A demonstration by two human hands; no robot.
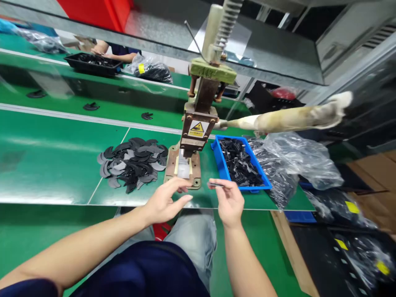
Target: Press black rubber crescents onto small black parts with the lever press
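Observation:
My right hand (229, 203) pinches a small dark flat part (214, 184) between thumb and fingers, left of the near end of a blue tray (220, 159). My left hand (169, 201) hovers by the near edge of a press base (198, 165), thumb and fingers apart, with nothing visible in it. On that base, under the ram of a hand press (198, 128), sits a pale block-like fixture (183, 167). Black clip-like parts (238, 159) fill the blue tray. A heap of black and grey crescent-shaped pieces (136, 161) lies left of the press.
The press lever (284, 118), wrapped in pale material, sticks out rightward over the tray. Clear plastic bags (300, 154) lie right of the tray. Several dark pieces sit spaced along the green strip (117, 99) behind. Across it, another person's hands (100, 48) are near a black tray (77, 62).

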